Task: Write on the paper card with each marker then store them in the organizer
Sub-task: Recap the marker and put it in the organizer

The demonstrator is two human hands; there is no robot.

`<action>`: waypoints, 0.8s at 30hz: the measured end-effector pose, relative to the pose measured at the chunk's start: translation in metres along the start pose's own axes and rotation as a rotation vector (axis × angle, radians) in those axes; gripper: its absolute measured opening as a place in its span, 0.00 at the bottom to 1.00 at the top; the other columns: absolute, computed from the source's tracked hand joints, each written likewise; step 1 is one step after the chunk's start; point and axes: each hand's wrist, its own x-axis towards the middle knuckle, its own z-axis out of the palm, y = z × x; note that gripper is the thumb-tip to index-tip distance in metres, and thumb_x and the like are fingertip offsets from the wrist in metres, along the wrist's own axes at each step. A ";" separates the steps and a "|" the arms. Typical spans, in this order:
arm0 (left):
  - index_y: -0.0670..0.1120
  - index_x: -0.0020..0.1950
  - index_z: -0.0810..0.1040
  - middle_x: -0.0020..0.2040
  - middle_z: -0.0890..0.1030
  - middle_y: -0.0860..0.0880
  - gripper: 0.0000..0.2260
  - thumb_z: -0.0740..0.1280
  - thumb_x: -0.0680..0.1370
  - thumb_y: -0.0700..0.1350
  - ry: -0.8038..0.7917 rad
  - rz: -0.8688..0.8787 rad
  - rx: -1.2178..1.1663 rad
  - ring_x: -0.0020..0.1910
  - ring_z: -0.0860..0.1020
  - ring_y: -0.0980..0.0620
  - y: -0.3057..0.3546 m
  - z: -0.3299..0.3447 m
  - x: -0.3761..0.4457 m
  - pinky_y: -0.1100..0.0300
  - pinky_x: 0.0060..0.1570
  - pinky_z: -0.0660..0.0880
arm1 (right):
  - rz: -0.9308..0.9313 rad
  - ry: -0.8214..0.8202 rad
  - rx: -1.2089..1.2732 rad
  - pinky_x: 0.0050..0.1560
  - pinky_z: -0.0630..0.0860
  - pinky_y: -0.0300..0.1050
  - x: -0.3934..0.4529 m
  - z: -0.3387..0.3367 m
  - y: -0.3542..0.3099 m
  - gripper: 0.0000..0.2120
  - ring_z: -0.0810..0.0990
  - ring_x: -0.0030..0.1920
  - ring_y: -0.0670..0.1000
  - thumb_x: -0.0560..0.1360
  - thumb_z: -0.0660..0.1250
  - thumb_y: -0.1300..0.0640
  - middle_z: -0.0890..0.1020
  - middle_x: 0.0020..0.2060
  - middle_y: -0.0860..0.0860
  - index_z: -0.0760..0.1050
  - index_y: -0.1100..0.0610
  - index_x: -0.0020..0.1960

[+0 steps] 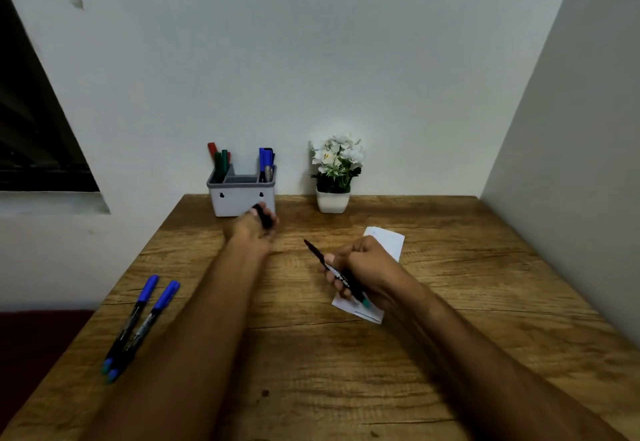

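Now the right hand [360,264] grips an uncapped black marker [334,272] pointing far-left toward the organizer [242,198], where the left hand [254,226] holds its cap [263,215].

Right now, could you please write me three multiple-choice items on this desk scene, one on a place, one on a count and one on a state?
1. Where does the flower pot stand?
A. right of the organizer
B. left of the organizer
C. on the paper card

2. How many blue-capped markers lie at the table's left edge?
A. one
B. two
C. four

3. What is the right hand doing?
A. resting flat
B. gripping a black marker
C. holding the pot

Answers: 1 A, the pot sits right of the organizer by the wall; 2 B, two lie side by side; 3 B, its fingers curl round the marker above the card.
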 end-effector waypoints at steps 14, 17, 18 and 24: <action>0.47 0.53 0.82 0.50 0.83 0.49 0.12 0.74 0.73 0.51 -0.074 0.991 1.760 0.50 0.79 0.51 -0.053 -0.007 -0.012 0.54 0.50 0.79 | -0.177 0.188 0.294 0.38 0.86 0.46 -0.001 -0.072 -0.006 0.09 0.86 0.36 0.57 0.76 0.73 0.69 0.86 0.45 0.67 0.81 0.68 0.57; 0.45 0.61 0.79 0.57 0.80 0.49 0.12 0.69 0.78 0.46 -0.343 1.188 1.674 0.57 0.76 0.51 -0.063 -0.006 -0.017 0.59 0.56 0.73 | -0.172 0.170 0.372 0.36 0.86 0.46 -0.001 -0.080 -0.004 0.09 0.86 0.34 0.57 0.79 0.68 0.71 0.85 0.43 0.65 0.80 0.65 0.58; 0.45 0.64 0.77 0.61 0.79 0.49 0.14 0.67 0.79 0.44 -0.465 1.205 1.665 0.60 0.76 0.51 -0.067 -0.005 -0.020 0.61 0.58 0.71 | -0.174 0.159 0.377 0.36 0.86 0.45 -0.001 -0.082 -0.003 0.09 0.86 0.34 0.57 0.81 0.65 0.71 0.85 0.44 0.64 0.81 0.65 0.58; 0.49 0.76 0.67 0.73 0.71 0.52 0.22 0.61 0.81 0.50 -0.889 0.978 1.755 0.70 0.71 0.54 -0.083 -0.012 -0.015 0.55 0.69 0.69 | -0.220 0.089 0.526 0.45 0.87 0.45 0.005 -0.091 0.004 0.16 0.88 0.43 0.55 0.82 0.56 0.75 0.87 0.48 0.63 0.80 0.67 0.61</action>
